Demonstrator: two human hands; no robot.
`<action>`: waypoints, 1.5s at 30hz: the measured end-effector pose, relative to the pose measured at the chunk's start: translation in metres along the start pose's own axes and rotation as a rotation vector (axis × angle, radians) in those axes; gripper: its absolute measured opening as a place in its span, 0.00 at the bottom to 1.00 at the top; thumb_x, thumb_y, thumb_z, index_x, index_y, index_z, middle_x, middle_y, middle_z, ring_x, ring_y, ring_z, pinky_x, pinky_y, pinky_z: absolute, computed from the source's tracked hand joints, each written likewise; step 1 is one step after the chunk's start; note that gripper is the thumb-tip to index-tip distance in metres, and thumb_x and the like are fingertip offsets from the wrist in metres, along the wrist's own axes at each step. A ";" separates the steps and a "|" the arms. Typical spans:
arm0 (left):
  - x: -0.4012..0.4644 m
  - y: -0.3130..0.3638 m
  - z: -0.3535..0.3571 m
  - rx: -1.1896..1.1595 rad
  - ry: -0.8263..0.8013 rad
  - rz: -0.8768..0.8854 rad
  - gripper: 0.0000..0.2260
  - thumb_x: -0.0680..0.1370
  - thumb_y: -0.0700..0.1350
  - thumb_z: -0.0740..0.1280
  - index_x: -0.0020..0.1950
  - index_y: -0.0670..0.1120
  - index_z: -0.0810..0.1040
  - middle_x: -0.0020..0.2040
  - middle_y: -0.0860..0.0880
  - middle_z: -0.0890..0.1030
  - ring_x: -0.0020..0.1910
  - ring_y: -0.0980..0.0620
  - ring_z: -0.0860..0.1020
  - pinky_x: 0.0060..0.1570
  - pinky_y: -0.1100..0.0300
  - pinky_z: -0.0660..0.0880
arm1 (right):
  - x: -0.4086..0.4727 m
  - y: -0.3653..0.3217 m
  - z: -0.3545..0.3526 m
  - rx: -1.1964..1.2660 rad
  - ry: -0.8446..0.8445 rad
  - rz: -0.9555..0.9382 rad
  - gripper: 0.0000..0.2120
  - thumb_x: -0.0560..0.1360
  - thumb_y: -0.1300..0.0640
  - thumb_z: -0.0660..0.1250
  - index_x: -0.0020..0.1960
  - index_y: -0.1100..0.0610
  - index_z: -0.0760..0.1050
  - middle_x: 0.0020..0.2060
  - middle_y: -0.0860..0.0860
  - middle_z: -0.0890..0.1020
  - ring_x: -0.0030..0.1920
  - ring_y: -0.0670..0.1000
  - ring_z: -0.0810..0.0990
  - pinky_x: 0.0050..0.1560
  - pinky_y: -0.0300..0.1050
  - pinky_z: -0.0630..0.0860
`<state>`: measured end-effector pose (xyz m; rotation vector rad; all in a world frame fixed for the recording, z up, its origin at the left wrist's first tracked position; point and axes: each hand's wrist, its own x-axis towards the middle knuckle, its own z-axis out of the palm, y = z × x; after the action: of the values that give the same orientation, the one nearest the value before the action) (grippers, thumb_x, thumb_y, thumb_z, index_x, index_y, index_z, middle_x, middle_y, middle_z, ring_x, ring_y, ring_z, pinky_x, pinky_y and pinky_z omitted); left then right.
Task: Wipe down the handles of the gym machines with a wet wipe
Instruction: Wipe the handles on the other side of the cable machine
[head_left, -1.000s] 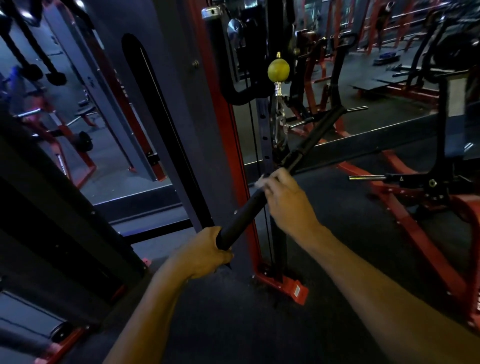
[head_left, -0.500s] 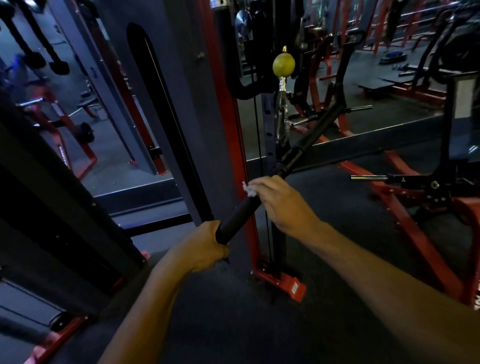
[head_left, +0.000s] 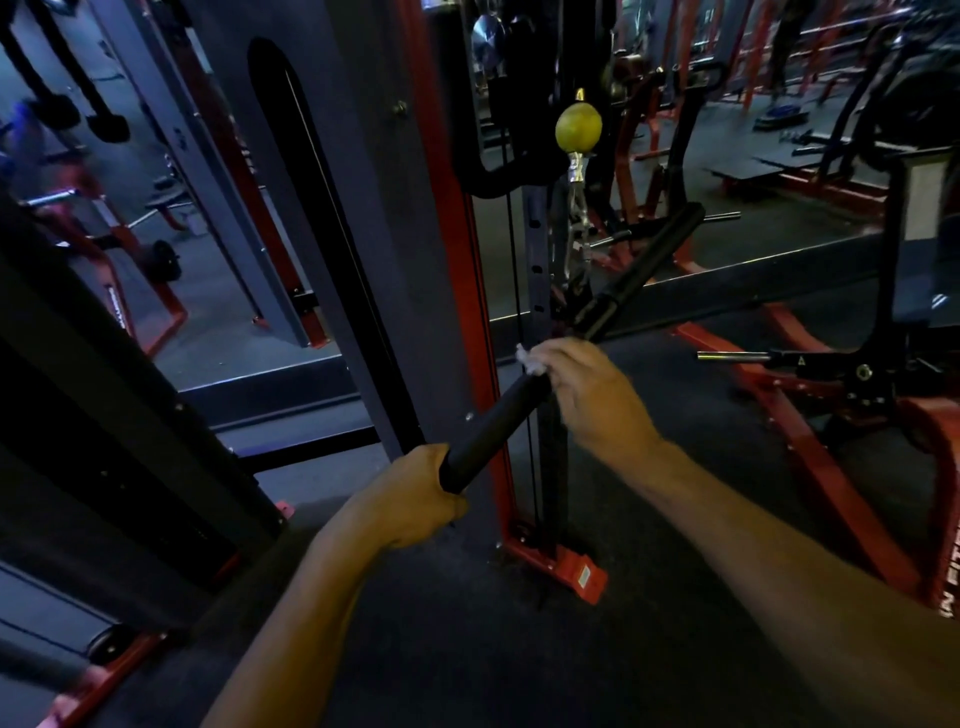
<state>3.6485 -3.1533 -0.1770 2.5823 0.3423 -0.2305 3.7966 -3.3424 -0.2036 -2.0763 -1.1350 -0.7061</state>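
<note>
A long black cable-machine bar handle (head_left: 498, 421) runs diagonally from lower left to upper right, hanging by a chain below a yellow ball stopper (head_left: 578, 126). My left hand (head_left: 415, 501) grips the bar's near end. My right hand (head_left: 587, 387) is wrapped around the bar near its middle, with a white wet wipe (head_left: 529, 362) pressed between fingers and grip; a bit of wipe sticks out at the fingertips. The far grip (head_left: 649, 260) of the bar is bare.
The cable machine's red and grey upright (head_left: 457, 291) stands right behind the bar, with its red foot (head_left: 576, 574) on the dark floor. A red plate-loaded machine (head_left: 831, 395) is to the right. More racks and benches fill the background.
My right hand with the wipe has slid up the bar, from close to the left hand toward the bar's middle. The left hand keeps its grip on the near end.
</note>
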 end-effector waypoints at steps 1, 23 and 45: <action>0.001 -0.001 -0.001 -0.002 -0.013 0.005 0.09 0.75 0.39 0.73 0.47 0.50 0.76 0.42 0.47 0.82 0.39 0.51 0.82 0.45 0.52 0.82 | -0.006 -0.012 0.005 0.038 -0.012 -0.013 0.15 0.80 0.62 0.58 0.61 0.61 0.79 0.57 0.55 0.80 0.55 0.54 0.77 0.61 0.43 0.72; -0.013 -0.019 0.000 -0.794 -0.120 -0.053 0.32 0.81 0.69 0.50 0.60 0.43 0.76 0.38 0.44 0.79 0.27 0.53 0.68 0.27 0.61 0.64 | -0.024 -0.075 0.034 0.281 -0.060 0.022 0.15 0.77 0.70 0.65 0.62 0.62 0.79 0.57 0.53 0.80 0.57 0.52 0.78 0.60 0.43 0.75; -0.015 -0.018 0.005 -0.728 -0.096 0.024 0.17 0.85 0.61 0.52 0.56 0.48 0.69 0.39 0.46 0.76 0.26 0.54 0.69 0.25 0.62 0.66 | 0.031 0.031 0.020 -0.002 0.128 0.128 0.13 0.80 0.65 0.65 0.64 0.63 0.78 0.58 0.57 0.71 0.52 0.50 0.77 0.54 0.46 0.82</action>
<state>3.6288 -3.1442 -0.1865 1.8510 0.2911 -0.1771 3.8414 -3.3242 -0.2032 -2.0533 -0.9226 -0.7659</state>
